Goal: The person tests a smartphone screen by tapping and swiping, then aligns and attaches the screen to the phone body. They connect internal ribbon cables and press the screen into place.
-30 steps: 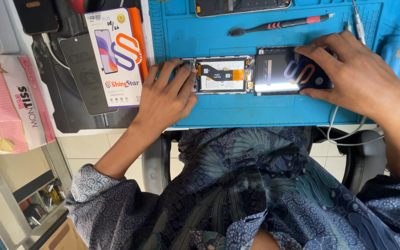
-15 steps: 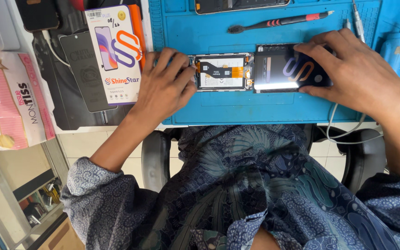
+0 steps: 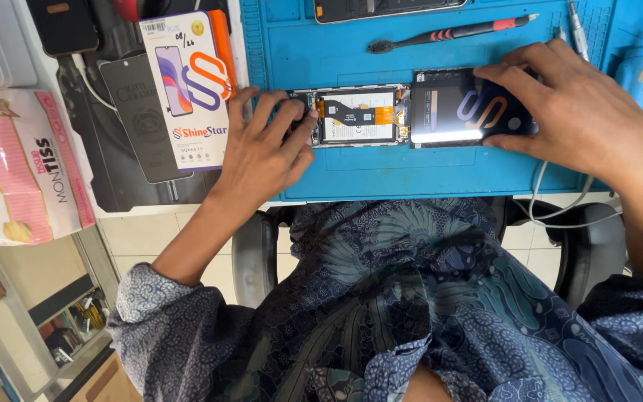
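Note:
An opened phone body (image 3: 357, 116) with an orange flex cable lies on the blue work mat (image 3: 381, 167). My left hand (image 3: 266, 149) grips its left end with fingers curled over the edge. Next to it on the right lies a lit phone screen (image 3: 459, 110) showing a coloured swirl. My right hand (image 3: 582, 112) rests on the screen's right end, fingers pressing its top and side.
A black and red screwdriver (image 3: 452, 33) lies at the mat's far side, another phone (image 3: 385, 7) beyond it. A white and orange screen box (image 3: 191, 82) and a dark protector pack (image 3: 139, 112) sit left of the mat. A pink tissue pack (image 3: 20, 167) lies far left.
My left hand has shifted slightly on the phone body's left end, fingers curling tighter. The right hand stays on the lit screen.

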